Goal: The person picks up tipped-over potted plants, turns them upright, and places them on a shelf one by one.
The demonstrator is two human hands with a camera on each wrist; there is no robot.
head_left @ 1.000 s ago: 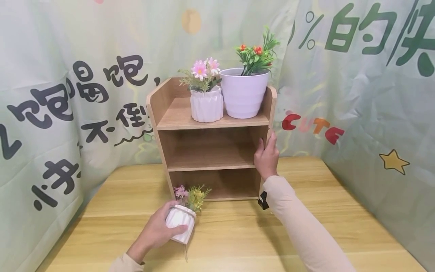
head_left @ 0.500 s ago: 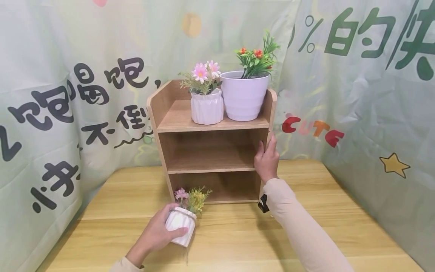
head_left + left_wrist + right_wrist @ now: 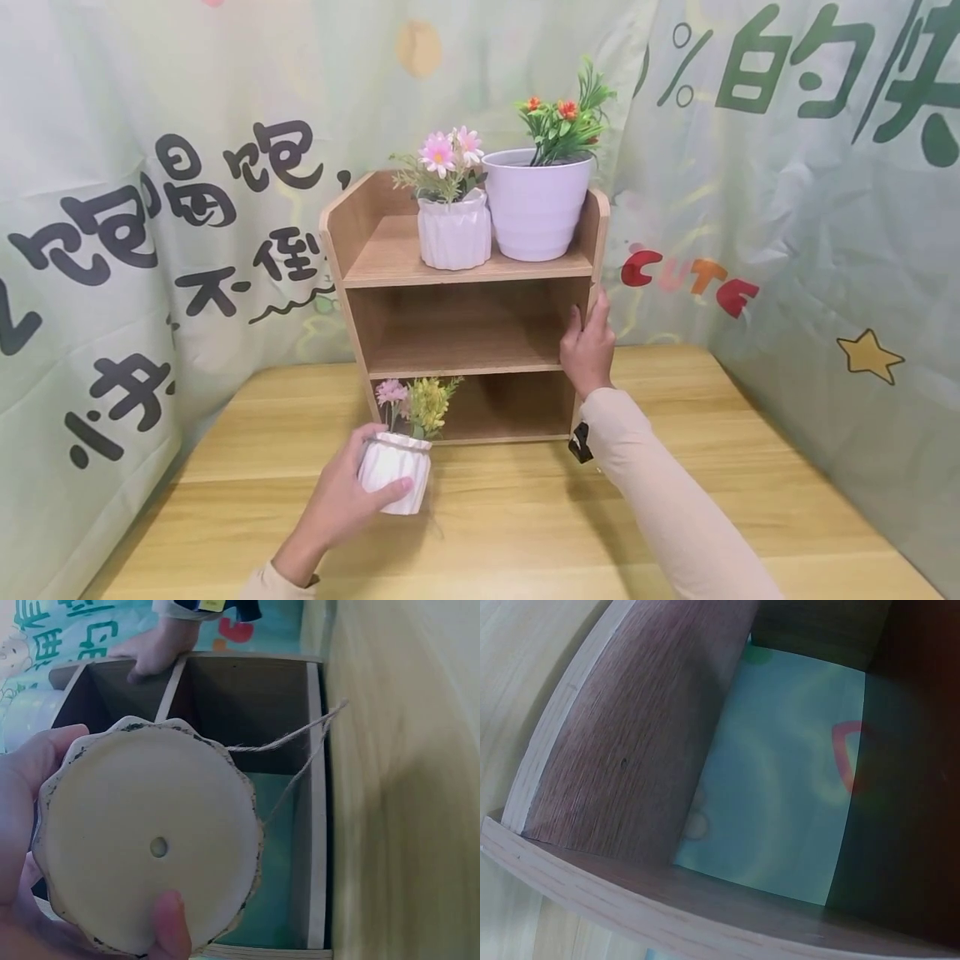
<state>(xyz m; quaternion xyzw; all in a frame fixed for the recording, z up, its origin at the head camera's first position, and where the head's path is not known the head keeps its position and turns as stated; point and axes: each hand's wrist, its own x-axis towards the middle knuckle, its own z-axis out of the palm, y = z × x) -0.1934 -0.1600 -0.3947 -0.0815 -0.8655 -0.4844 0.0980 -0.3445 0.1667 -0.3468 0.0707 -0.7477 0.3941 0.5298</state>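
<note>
My left hand point(image 3: 337, 497) grips a small white ribbed flowerpot point(image 3: 392, 468) holding artificial pink and yellow flowers point(image 3: 427, 406). It is held in front of the lower left of a three-level wooden shelf point(image 3: 465, 271). In the left wrist view, the pot's round base point(image 3: 142, 810) with its central hole faces the camera, and a loop of twine point(image 3: 281, 741) trails off it. With thumb inside and fingers along the outside, my right hand point(image 3: 588, 346) holds the shelf's right side panel. The right wrist view shows the shelf's inner boards point(image 3: 630, 742), but not that hand.
On the shelf's top stand a white pot with pink flowers point(image 3: 453, 233) and a larger pale lavender pot with a red-flowered plant point(image 3: 538, 212). The shelf rests on a wood-grain table point(image 3: 510, 517), with a printed curtain point(image 3: 795, 225) behind and at the sides.
My left hand has lifted the flowerpot slightly and turned it more upright, so its flowers now overlap the bottom compartment's upper part. The right hand stays on the side panel.
</note>
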